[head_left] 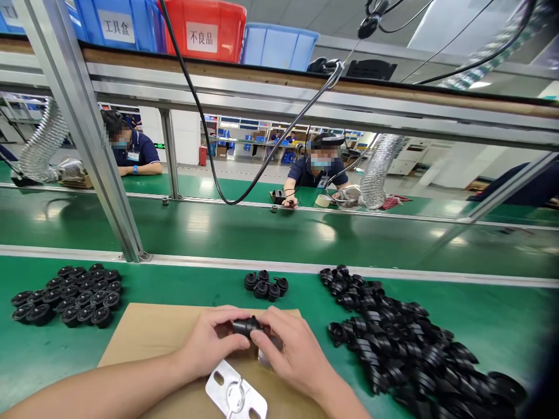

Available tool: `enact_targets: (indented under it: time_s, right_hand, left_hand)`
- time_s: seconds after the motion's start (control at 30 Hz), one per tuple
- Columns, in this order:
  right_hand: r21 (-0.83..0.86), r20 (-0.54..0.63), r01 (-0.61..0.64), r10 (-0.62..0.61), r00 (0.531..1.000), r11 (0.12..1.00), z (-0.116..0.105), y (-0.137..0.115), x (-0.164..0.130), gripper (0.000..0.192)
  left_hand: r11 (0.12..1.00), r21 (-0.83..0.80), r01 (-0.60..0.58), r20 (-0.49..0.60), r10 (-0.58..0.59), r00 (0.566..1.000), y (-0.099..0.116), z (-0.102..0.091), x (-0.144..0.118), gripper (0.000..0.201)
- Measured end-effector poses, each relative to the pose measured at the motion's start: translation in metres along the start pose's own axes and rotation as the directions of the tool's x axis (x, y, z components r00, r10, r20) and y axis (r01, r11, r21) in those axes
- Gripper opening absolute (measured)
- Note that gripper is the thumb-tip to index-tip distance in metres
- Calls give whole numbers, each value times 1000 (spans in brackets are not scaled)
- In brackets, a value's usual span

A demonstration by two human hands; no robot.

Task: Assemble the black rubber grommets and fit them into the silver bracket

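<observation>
My left hand [209, 340] grips one end of a small black cylindrical plastic part [243, 327] between thumb and fingers. My right hand [294, 349] is closed round the other end of that part, so much of it is hidden. Both hands hover over a brown cardboard sheet [144, 331]. Just below them lies a silver metal plate [236, 391] with slots and a round centre. A second shiny metal piece [264, 357] shows partly beneath my right hand; its shape cannot be made out.
Round black parts [70, 297] stand in rows at left, with a small group of black parts [266, 285] beyond the cardboard. A large heap of black parts [393, 343] spreads at right. A metal post [96, 157] and hanging cable [205, 139] are ahead; two co-workers sit opposite.
</observation>
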State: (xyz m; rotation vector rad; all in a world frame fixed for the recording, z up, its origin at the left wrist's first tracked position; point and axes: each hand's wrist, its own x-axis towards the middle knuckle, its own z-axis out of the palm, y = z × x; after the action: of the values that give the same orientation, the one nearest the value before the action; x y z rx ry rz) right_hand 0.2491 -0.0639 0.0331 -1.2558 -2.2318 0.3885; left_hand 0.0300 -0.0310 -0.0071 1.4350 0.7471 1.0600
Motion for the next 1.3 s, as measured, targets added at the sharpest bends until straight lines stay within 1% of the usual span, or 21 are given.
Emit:
enact_targets:
  time_s: [0.07,0.1,0.2,0.27,0.3,0.37,0.4,0.5,0.53,0.57,0.67,0.73,0.77,0.8,0.87,0.93,1.03,1.1,1.17,1.23,1.3]
  right_hand:
    - [-42,-11,-25,25,1000,999,0,1,1,38]
    - [-52,-22,-31,30,999,998,-1,1,1,40]
    - [-57,-63,-22,18,998,998,-8,2,-2,19]
    - [-65,-49,30,-33,998,997,-12,0,-4,34]
    - [-72,-33,50,-53,998,996,-12,-1,-4,35]
    - [-83,-11,53,-54,998,995,-11,-4,-4,18]
    - [-83,-14,37,-38,999,996,-9,-5,-3,14]
    - [-64,-26,20,-22,999,998,-6,-6,0,38]
    - [-49,-23,27,-28,999,998,-6,-5,1,42]
    - [-33,-25,31,-32,999,999,-8,-4,0,42]
    - [15,-54,40,-39,998,999,-15,0,-3,24]
    - [41,-26,62,-61,998,997,-18,2,-6,41]
    - [52,4,76,-76,997,996,-18,3,-6,47]
    - [62,34,89,-91,995,994,-18,3,-6,49]
    - [77,56,106,-110,992,991,-15,2,-5,45]
    - [82,35,103,-106,994,991,-10,1,-2,40]
    - [76,26,47,-49,998,996,-6,2,0,32]
    - [60,15,18,-19,1000,998,-5,4,-1,26]
    - [56,-4,10,-10,1000,998,-5,7,-2,27]
    - [57,-4,4,-3,1000,998,-4,9,-3,29]
    - [57,1,-5,5,1000,998,-3,8,-3,29]
  left_hand:
    - [999,49,-6,-7,6,1000,0,1,-1,37]
    - [998,57,-2,-14,3,1000,-1,1,-2,38]
    - [1000,11,12,-30,-11,999,-5,0,-1,38]
    - [1000,-28,9,-33,-10,999,-7,-1,0,37]
    - [999,-32,7,-31,-8,999,-7,-2,0,36]
    - [1000,-4,-8,-23,8,1000,-5,-3,0,36]
    - [999,22,-24,-18,24,1000,-3,-2,0,36]
    - [991,96,-90,-20,93,995,1,-1,0,38]
    - [989,106,-104,-23,107,994,2,-1,0,39]
    - [989,107,-105,-27,109,994,2,-1,0,39]
    - [997,58,-54,-45,57,997,-2,-1,0,39]
    - [1000,12,-24,-49,24,999,-6,-1,0,38]
    - [1000,-7,-19,-45,18,999,-7,-2,0,37]
    - [1000,-17,-20,-36,19,999,-7,-2,0,37]
    - [999,-3,-33,-13,33,999,-6,-2,0,39]
    - [998,35,-52,-7,52,999,-2,-3,-1,39]
    - [992,85,-90,-2,90,996,1,-3,-2,32]
    - [993,61,-105,-7,105,994,-1,-3,-2,33]
    - [997,-1,-77,-27,77,997,-4,-3,-2,43]
    - [998,-65,-13,-34,11,999,-8,-3,-2,49]
    - [997,-75,35,-16,-36,999,-9,-3,-2,48]
